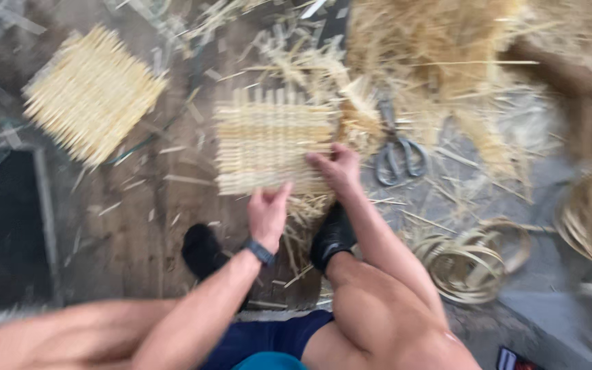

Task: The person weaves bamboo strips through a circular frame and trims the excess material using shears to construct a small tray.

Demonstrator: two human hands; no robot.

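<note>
Down on the floor, starting at the far left, a dark rectangular panel lies flat, and above it a finished woven square of pale strips sits well apart from the work. Next comes the woven mat in the middle, flat on the floor with loose strip ends sticking out past its top and bottom edges. The left hand rests at the mat's lower edge, its fingers partly curled and touching the strips; the blur keeps me from telling whether they pinch one or only press down. The right hand lies on the mat's lower right corner, its fingers bent onto the weave, pressing rather than closed around anything.

I would judge the mat light, springy and a bit brittle: thin strips that flex but could split or slip out of the weave if pulled by a single end. The woven body, held flat near a corner, looks the safest hold.

Just right of the mat lie scissors, near the right hand. Beyond them, straw heaps and coiled strips crowd the right side; the barest floor is to the left.
</note>
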